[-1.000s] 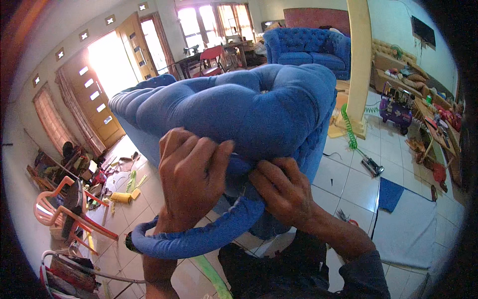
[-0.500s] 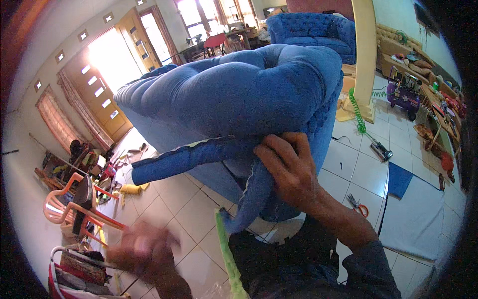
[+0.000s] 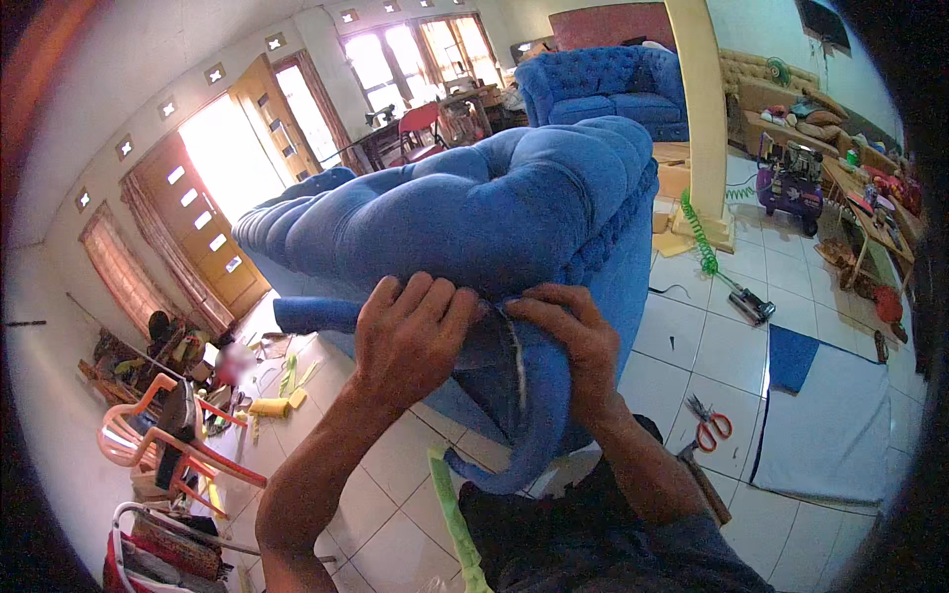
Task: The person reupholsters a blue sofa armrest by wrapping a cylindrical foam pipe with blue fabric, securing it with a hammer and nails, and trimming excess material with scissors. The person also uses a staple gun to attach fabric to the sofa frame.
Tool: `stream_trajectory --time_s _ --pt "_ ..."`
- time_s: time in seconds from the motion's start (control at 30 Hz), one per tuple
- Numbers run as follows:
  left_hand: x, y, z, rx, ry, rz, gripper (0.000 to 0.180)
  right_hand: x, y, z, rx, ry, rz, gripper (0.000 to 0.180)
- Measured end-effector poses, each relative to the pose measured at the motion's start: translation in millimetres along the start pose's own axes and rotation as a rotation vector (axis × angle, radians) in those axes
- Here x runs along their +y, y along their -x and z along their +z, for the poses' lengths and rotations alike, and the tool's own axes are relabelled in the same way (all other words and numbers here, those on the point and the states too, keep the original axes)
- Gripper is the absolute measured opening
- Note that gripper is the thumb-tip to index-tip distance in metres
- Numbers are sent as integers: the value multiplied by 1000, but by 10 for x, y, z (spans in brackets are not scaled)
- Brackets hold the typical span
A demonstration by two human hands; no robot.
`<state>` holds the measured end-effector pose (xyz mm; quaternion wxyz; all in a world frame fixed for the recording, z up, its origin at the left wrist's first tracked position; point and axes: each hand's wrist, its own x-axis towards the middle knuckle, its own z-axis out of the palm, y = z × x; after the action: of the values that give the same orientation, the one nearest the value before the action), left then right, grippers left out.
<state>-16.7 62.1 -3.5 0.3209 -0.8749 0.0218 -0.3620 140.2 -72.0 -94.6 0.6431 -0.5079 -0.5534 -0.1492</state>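
Piping in blue velvet hangs off the near edge of the tufted blue sofa, where the left hand and right hand press and pinch the fabric, fingers curled on it. Fitting this trim looks mid-way; the next move calls for steady tension along the seam, with scissors on the tiled floor nearby.

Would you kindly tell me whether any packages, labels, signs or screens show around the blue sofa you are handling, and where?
Screen: a dark flat rectangle mounted high on the far right wall, showing nothing.
Packages, labels, signs: none clear enough to tell; the clutter on the right-hand bench and by the pink plastic chair at lower left is too small to make out.
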Motion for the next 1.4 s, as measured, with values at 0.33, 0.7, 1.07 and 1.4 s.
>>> stream_trajectory --time_s 0.33,0.7,1.07,1.4 --pt "6 24 119 124 -216 32 10 -201 -149 -64 -519 363 -536 30" --pt "-166 63 101 234 -53 -31 24 -162 12 370 -284 399 -413 41" --pt "1211 662 352 495 441 -893 24 -199 -43 471 -178 317 -314 31" --pt "815 831 979 492 60 -470 27 -231 -957 -46 -796 -23 -107 34"
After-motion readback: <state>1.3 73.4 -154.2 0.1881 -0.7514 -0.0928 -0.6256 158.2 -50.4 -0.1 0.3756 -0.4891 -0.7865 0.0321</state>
